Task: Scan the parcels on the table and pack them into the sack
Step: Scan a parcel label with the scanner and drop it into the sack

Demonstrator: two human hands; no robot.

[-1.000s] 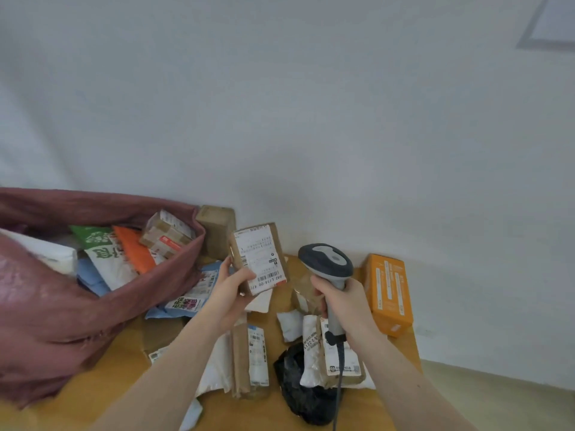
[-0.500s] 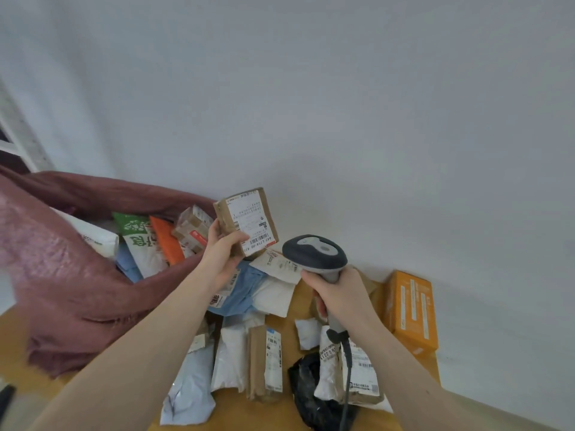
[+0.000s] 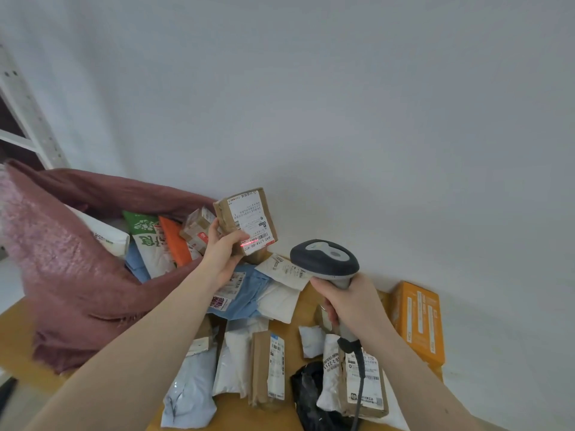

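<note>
My left hand (image 3: pixel 221 255) grips a small brown cardboard parcel (image 3: pixel 245 219) by its lower left corner, label facing me, held up beside the mouth of the pink sack (image 3: pixel 65 265). A red scan line crosses the barcode at the label's bottom edge. My right hand (image 3: pixel 348 301) grips the handle of a grey barcode scanner (image 3: pixel 325 259), its head aimed left at the parcel. The sack lies open at the left and holds several parcels, among them a green and white bag (image 3: pixel 145 237) and an orange one (image 3: pixel 174 241).
Several parcels lie on the wooden table (image 3: pixel 18 325): a blue mailer (image 3: pixel 249 293), white bags (image 3: pixel 236 359), a narrow brown box (image 3: pixel 267 368), a black bag (image 3: pixel 311 396), an orange box (image 3: pixel 420 321) at the right by the wall. A white shelf frame (image 3: pixel 21 119) stands far left.
My left hand has carried the brown parcel up and left toward the sack's mouth. The scanner followed it, and a red scan line now shows on the label.
</note>
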